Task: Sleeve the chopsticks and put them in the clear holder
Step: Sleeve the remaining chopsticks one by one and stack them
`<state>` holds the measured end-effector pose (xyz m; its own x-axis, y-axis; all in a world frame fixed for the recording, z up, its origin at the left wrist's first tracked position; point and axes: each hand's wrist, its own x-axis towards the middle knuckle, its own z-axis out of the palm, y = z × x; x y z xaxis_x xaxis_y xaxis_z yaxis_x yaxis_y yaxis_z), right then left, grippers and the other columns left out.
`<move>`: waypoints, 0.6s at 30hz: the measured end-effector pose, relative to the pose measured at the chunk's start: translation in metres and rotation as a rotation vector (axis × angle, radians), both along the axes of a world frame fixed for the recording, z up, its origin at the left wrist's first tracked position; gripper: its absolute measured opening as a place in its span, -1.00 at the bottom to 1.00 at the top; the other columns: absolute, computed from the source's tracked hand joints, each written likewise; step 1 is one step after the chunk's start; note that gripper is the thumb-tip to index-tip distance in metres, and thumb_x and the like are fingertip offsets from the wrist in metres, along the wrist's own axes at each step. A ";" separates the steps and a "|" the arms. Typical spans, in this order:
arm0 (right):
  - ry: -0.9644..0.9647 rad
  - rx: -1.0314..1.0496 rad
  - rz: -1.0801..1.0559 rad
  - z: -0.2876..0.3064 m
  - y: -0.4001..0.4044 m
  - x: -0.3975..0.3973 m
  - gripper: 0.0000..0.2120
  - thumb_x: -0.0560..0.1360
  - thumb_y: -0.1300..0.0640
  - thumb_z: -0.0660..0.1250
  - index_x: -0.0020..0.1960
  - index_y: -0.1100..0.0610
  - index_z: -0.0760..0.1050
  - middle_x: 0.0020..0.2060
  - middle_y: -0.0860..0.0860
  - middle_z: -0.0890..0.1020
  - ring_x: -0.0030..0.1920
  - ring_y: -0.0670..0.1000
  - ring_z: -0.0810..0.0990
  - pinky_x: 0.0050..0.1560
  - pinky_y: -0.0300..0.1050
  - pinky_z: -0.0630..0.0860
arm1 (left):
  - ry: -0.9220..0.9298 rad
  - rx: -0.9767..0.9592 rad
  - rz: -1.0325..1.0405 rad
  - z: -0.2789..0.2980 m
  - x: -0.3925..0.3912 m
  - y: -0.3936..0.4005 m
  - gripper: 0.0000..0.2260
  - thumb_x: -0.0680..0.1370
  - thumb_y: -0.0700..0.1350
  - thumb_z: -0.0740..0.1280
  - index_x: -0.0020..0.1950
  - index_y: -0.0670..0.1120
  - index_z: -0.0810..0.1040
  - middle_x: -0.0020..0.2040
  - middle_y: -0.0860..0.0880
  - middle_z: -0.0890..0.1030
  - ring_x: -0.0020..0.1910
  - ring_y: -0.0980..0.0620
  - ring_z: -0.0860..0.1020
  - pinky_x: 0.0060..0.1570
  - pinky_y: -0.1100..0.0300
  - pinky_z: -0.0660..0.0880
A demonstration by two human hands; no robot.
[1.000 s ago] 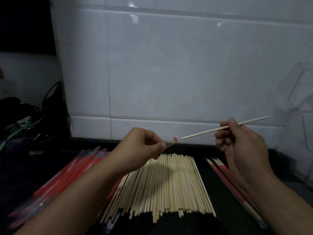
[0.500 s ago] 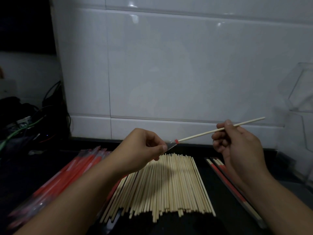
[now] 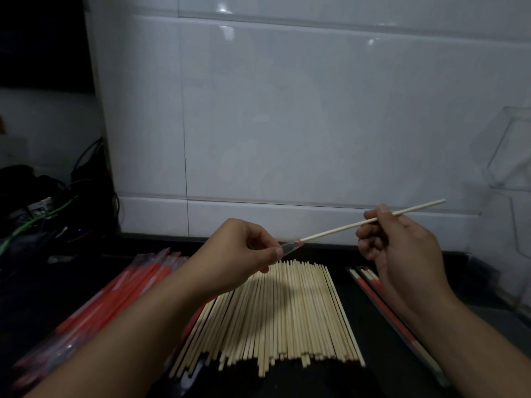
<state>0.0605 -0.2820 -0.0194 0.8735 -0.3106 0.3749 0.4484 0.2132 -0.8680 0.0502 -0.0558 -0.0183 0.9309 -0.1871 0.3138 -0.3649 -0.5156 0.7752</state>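
My left hand (image 3: 244, 254) pinches a clear plastic sleeve (image 3: 290, 246) with a red mouth, held above the counter. My right hand (image 3: 399, 248) grips a pale wooden chopstick (image 3: 344, 227) near its far end; the chopstick's tip sits at the sleeve's red mouth. Below them a wide layer of bare chopsticks (image 3: 275, 317) lies on the dark counter. A pile of red and clear sleeves (image 3: 115, 297) lies at the left. The clear holder (image 3: 505, 179) stands at the right edge against the wall.
Two or three sleeved chopsticks (image 3: 382, 305) lie on the counter under my right forearm. Dark cables and a green wire (image 3: 43, 214) crowd the far left. A white tiled wall (image 3: 287, 110) closes the back.
My right hand has drifted left and slightly down, bringing the chopstick's tip from just outside the sleeve's mouth to it. My left hand has hardly moved.
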 end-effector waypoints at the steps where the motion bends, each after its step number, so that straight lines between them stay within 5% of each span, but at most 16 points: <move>1: 0.000 -0.002 -0.003 0.000 0.000 0.000 -0.74 0.65 0.10 0.20 -0.13 0.17 0.56 -0.46 0.01 0.58 -0.43 -0.09 0.52 -0.28 -0.13 0.41 | 0.000 0.002 0.002 0.000 0.000 0.000 -0.91 0.55 -0.04 0.40 -0.10 -0.01 0.67 -0.24 0.00 0.69 -0.30 0.23 0.61 -0.33 0.44 0.48; 18: 0.020 -0.020 -0.003 0.002 0.003 -0.002 -0.75 0.64 0.11 0.21 -0.11 0.20 0.55 -0.45 0.05 0.58 -0.44 -0.05 0.50 -0.35 -0.15 0.40 | 0.000 0.001 -0.033 0.001 0.000 0.000 -0.90 0.58 -0.07 0.37 -0.07 -0.04 0.66 -0.22 0.02 0.70 -0.27 0.19 0.64 -0.30 0.40 0.47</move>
